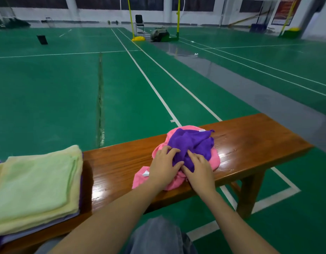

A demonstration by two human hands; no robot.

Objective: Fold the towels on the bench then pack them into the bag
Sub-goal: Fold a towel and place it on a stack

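Both hands are on a loose heap of two towels that lies on the bench, at about 5 o'clock from the middle of the view. The purple towel sits crumpled on top of the pink towel, which spreads out under it and hangs a little over the near edge of the bench at 7 o'clock.

The left hand meets the purple towel at its 8 o'clock side. Its fingers are curled over the cloth and its thumb reaches in underneath a fold, so it grips a bunch of the purple towel. The heel of this hand rests on the pink towel.

The right hand lies on the purple towel at its 6 o'clock edge. Its fingers are spread and nearly straight, flat on the cloth, with the thumb pointing toward the left hand. The two thumbs almost meet.

At 8 o'clock in the view a stack of folded towels sits on the left end of the bench, green on top, well apart from the heap.
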